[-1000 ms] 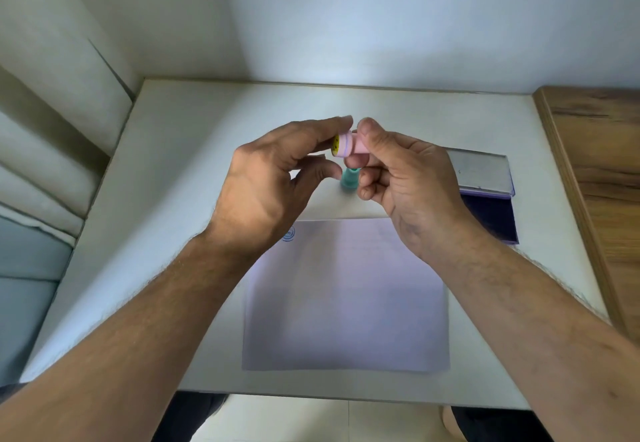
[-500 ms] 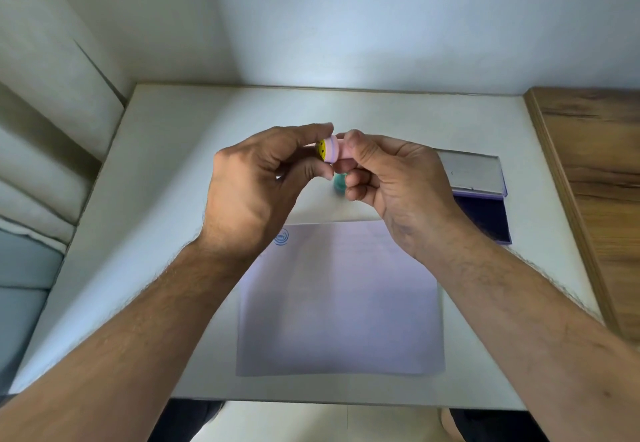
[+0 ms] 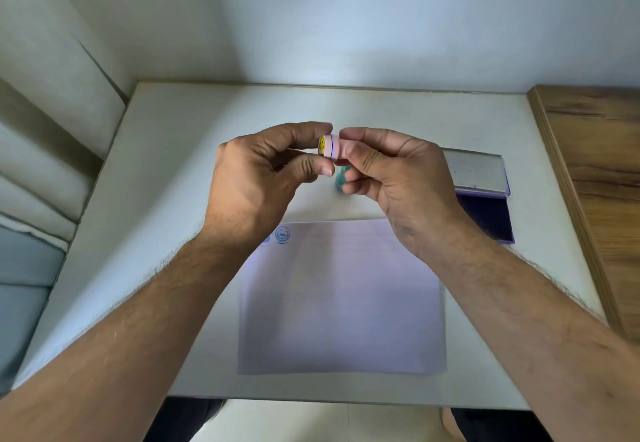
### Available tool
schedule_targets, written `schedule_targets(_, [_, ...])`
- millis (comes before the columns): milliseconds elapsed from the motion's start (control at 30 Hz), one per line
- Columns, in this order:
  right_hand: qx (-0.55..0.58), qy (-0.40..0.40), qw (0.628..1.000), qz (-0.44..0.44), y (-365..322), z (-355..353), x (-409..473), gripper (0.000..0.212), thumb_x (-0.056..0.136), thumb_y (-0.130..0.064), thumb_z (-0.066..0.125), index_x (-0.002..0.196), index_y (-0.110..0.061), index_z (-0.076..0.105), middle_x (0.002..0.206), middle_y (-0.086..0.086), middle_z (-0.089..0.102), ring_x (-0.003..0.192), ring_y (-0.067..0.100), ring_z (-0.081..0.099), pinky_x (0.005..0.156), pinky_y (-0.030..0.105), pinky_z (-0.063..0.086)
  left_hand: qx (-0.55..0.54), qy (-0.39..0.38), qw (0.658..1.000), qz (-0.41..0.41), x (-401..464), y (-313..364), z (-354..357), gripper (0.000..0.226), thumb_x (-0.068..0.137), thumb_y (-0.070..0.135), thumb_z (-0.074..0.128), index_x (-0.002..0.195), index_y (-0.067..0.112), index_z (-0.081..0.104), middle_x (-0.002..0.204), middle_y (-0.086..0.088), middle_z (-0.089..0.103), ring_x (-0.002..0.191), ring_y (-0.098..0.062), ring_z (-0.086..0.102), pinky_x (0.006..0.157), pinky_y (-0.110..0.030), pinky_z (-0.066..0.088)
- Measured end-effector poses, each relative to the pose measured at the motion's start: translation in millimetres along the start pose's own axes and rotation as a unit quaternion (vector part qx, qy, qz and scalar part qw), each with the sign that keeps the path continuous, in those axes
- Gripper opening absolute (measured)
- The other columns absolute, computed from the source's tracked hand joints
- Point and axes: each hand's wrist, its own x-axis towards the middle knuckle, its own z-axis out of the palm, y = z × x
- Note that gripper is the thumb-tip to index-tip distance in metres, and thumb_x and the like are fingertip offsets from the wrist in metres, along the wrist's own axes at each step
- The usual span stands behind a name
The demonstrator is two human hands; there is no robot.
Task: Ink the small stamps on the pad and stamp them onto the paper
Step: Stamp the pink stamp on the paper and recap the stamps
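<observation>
Both hands hold a small pink stamp (image 3: 331, 151) with a yellow smiley cap, raised above the table. My left hand (image 3: 266, 178) pinches its capped end between thumb and forefinger. My right hand (image 3: 391, 178) grips the other end. A teal stamp (image 3: 341, 180) shows under my right fingers; I cannot tell if the hand holds it. The white paper (image 3: 341, 299) lies on the table below, with a blue round print (image 3: 283, 234) at its top left and a second one half hidden by my left wrist. The open ink pad (image 3: 485, 214) lies to the right.
The ink pad's grey lid (image 3: 472, 171) is folded back behind it. A wooden surface (image 3: 588, 171) borders the white table (image 3: 173, 171) on the right. Walls close in at the back and left. The table's front edge runs near my body.
Both hands with the pink stamp have shifted slightly left and lower in view as the head moved. A blue print by my left wrist is more exposed.
</observation>
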Motion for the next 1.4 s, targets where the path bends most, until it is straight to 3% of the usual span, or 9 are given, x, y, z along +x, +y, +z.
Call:
schedule_targets(100, [-0.015,0.01,1.0,-0.007,1.2,0.6,-0.7,0.009,0.086,-0.003,0.071,0.091,-0.009,0.076,0.069,0.003,0.072,0.056,0.013,0.06,0.057,0.025,0.055,0.011,-0.007,1.0,-0.007,0.6,-0.5,0.9,0.03,0.075,0.021,0.081,0.098,0.038,0.075,0.092,0.009,0.076,0.074,-0.021,0.071,0.074,-0.049,0.059])
schedule_targets(200, [-0.03,0.016,0.999,-0.017,1.1,0.5,-0.6,0.011,0.086,-0.001,0.071,0.091,-0.01,0.076,0.068,0.001,0.071,0.056,0.013,0.06,0.058,0.026,0.055,0.012,-0.006,1.0,-0.012,1.1,-0.7,1.3,0.031,0.073,0.02,0.082,0.099,0.035,0.075,0.09,0.007,0.076,0.079,-0.013,0.072,0.078,-0.039,0.06])
schedule_targets(400, [-0.039,0.036,0.997,-0.048,-1.1,-1.5,-1.2,0.016,0.085,0.001,0.071,0.09,-0.013,0.076,0.07,0.001,0.073,0.057,0.013,0.061,0.058,0.027,0.056,-0.043,-0.004,0.998,-0.048,5.5,-4.1,-1.8,0.03,0.072,0.014,0.081,0.097,0.029,0.076,0.087,0.002,0.076,0.08,-0.017,0.072,0.08,-0.032,0.058])
schedule_targets(567, [-0.027,0.076,0.996,-0.05,-3.9,-6.2,2.7,0.014,0.085,-0.001,0.072,0.091,-0.013,0.076,0.072,0.001,0.073,0.056,0.014,0.063,0.059,0.027,0.056,-0.017,-0.007,0.997,-0.073,7.7,-11.7,-5.6,0.031,0.079,0.014,0.077,0.105,0.031,0.074,0.092,-0.001,0.073,0.084,-0.023,0.072,0.087,-0.043,0.058])
schedule_targets(833, [-0.017,0.083,0.996,-0.028,-0.6,-4.3,1.5,0.013,0.084,-0.002,0.073,0.091,-0.013,0.076,0.073,0.002,0.073,0.057,0.015,0.063,0.059,0.027,0.056,0.203,0.021,0.975,-0.088,0.0,-22.6,-2.2,0.013,0.074,0.029,0.077,0.083,0.031,0.067,0.075,0.016,0.073,0.071,0.005,0.069,0.071,-0.018,0.057])
schedule_targets(967, [-0.016,0.083,0.996,-0.023,-1.2,-4.2,0.6,0.012,0.084,-0.003,0.073,0.091,-0.012,0.076,0.076,0.004,0.073,0.056,0.015,0.062,0.058,0.027,0.056,0.309,-0.004,0.946,-0.097,-2.0,-28.1,-1.6,0.017,0.074,0.04,0.074,0.086,0.033,0.064,0.079,0.019,0.071,0.079,-0.006,0.068,0.07,-0.027,0.056])
schedule_targets(1100, [-0.016,0.08,0.996,-0.02,-1.9,-4.6,-0.6,0.011,0.084,-0.004,0.074,0.092,-0.012,0.076,0.077,0.003,0.073,0.056,0.015,0.063,0.058,0.027,0.056,0.374,-0.006,0.924,-0.076,-2.6,-31.3,-2.5,0.015,0.077,0.038,0.068,0.091,0.035,0.064,0.077,0.02,0.065,0.082,-0.011,0.063,0.065,-0.025,0.05])
schedule_targets(1233, [-0.004,0.071,0.997,-0.011,-1.9,-3.9,-1.0,0.011,0.086,-0.003,0.072,0.092,-0.012,0.075,0.077,0.004,0.071,0.055,0.014,0.062,0.058,0.028,0.057,0.438,-0.009,0.898,-0.046,-4.5,-32.9,-3.2,0.026,0.084,0.051,0.059,0.109,0.044,0.065,0.09,0.008,0.069,0.087,-0.019,0.064,0.071,-0.03,0.051])
schedule_targets(1400, [0.048,0.059,0.996,0.036,-0.7,-0.3,-1.1,0.015,0.079,-0.008,0.079,0.092,-0.01,0.073,0.081,0.014,0.069,0.053,0.014,0.059,0.057,0.026,0.057,0.467,-0.015,0.883,-0.039,-5.2,-30.8,-2.6,0.031,0.086,0.054,0.058,0.115,0.046,0.065,0.093,0.001,0.069,0.086,-0.023,0.062,0.067,-0.027,0.043])
